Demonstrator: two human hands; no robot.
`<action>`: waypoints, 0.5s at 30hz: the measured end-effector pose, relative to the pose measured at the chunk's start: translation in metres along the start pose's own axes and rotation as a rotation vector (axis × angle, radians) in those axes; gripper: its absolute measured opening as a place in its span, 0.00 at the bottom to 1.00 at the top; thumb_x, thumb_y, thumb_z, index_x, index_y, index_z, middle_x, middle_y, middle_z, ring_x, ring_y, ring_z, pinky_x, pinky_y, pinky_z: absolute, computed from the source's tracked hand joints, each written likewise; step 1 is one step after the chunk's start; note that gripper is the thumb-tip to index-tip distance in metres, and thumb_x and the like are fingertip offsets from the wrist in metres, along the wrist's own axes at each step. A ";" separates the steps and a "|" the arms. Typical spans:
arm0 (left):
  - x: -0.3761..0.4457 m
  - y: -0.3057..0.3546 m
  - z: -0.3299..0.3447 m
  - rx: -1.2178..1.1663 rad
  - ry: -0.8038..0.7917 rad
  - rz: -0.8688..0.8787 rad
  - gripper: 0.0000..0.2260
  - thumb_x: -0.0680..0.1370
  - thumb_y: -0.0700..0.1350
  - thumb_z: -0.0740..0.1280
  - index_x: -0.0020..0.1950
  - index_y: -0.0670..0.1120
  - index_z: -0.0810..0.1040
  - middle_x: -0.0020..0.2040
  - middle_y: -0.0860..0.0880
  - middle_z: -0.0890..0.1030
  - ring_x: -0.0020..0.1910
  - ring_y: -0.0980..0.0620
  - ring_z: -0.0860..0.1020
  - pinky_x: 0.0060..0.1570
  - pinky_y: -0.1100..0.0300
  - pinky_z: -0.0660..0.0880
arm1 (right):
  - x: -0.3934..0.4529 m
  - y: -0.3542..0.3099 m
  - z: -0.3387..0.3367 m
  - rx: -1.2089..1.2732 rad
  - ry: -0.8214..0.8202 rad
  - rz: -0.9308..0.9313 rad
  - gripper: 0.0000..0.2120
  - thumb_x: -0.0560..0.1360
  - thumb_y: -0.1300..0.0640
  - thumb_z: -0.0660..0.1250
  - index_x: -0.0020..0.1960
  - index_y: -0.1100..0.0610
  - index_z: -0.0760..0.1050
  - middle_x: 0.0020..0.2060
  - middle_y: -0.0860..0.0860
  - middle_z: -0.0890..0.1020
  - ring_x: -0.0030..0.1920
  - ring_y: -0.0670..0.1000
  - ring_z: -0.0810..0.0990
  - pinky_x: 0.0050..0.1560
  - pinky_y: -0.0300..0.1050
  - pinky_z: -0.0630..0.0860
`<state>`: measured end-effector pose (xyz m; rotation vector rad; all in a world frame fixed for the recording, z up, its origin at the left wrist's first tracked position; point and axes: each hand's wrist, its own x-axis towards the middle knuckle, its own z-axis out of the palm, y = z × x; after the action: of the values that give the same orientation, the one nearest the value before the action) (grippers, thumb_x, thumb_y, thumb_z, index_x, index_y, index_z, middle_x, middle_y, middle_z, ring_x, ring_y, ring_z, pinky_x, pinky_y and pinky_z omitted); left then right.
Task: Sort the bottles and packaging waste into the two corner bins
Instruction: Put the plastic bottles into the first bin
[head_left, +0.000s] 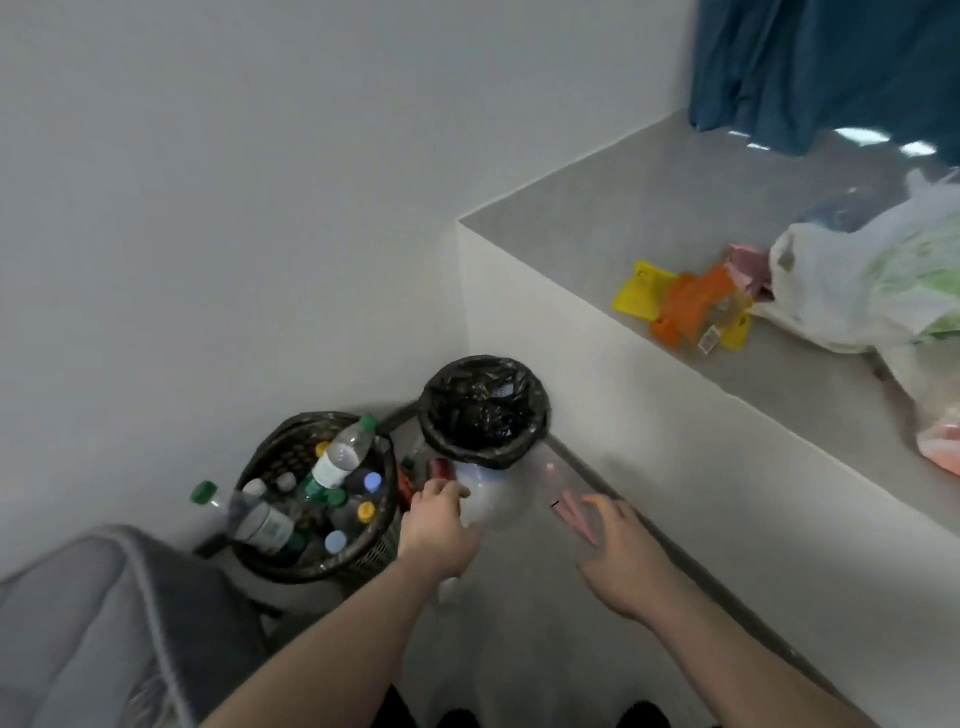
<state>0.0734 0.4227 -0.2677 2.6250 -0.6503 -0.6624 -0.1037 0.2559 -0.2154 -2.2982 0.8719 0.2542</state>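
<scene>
Two bins stand in the corner. The left mesh bin (280, 457) is full of plastic bottles (343, 457) with coloured caps. The right bin (483, 410) is lined with a black bag. My left hand (441, 519) reaches between the bins, its fingers curled round a blurred clear plastic item (488, 499). A red-capped thing (441, 467) lies just beyond that hand. My right hand (618, 556) hovers with its fingers spread straight. A clear wrapper with pink stripes (569, 512) is at its fingertips; whether they touch is unclear.
A bottle with a green cap (208, 493) leans outside the left bin. On the grey ledge (649, 208) at right lie yellow and orange packaging (680, 301) and a white plastic bag (857, 291). A grey cushion (104, 623) fills the lower left.
</scene>
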 end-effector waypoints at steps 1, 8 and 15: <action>0.012 -0.005 -0.007 -0.035 0.087 -0.010 0.20 0.71 0.54 0.65 0.61 0.51 0.77 0.62 0.49 0.73 0.60 0.44 0.74 0.60 0.49 0.74 | 0.009 -0.006 0.006 0.000 -0.015 -0.025 0.30 0.72 0.59 0.67 0.73 0.50 0.65 0.70 0.50 0.70 0.71 0.51 0.70 0.67 0.43 0.67; 0.094 -0.085 -0.069 -0.046 0.453 -0.243 0.19 0.71 0.46 0.71 0.58 0.44 0.71 0.60 0.43 0.72 0.60 0.38 0.72 0.54 0.45 0.73 | 0.051 -0.056 0.053 -0.040 -0.074 -0.142 0.31 0.75 0.57 0.65 0.77 0.48 0.61 0.76 0.48 0.63 0.76 0.50 0.63 0.73 0.40 0.56; 0.150 -0.123 -0.078 0.136 0.152 -0.282 0.28 0.72 0.50 0.70 0.70 0.49 0.69 0.67 0.47 0.74 0.68 0.42 0.68 0.61 0.46 0.73 | 0.069 -0.071 0.076 0.084 -0.147 -0.187 0.32 0.76 0.57 0.67 0.77 0.47 0.60 0.73 0.45 0.63 0.65 0.48 0.74 0.61 0.38 0.68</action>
<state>0.2737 0.4656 -0.3103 2.8897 -0.2921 -0.5023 -0.0017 0.3091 -0.2635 -2.2333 0.5798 0.2942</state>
